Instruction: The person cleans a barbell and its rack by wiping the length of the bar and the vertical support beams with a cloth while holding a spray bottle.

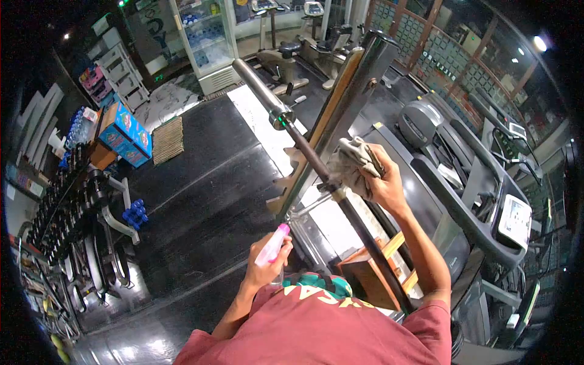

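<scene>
Left hand [266,269] curled round pink bottle [274,244]; right hand [388,182] clenched on grey cloth [353,161]

From here I can read very little in full. On the maroon cloth T-shirt [316,328] at the bottom centre, large yellow letters curve across the green print; I make out S and A, the rest folded away. On the dark glass panel [152,38] at the upper left, I see big pale letters, seemingly D and Y. The bright blue cardboard box [126,135] at left carries printed labels, and the wood-framed glass partition [444,67] at upper right bears white lettering, both too small for me.
</scene>
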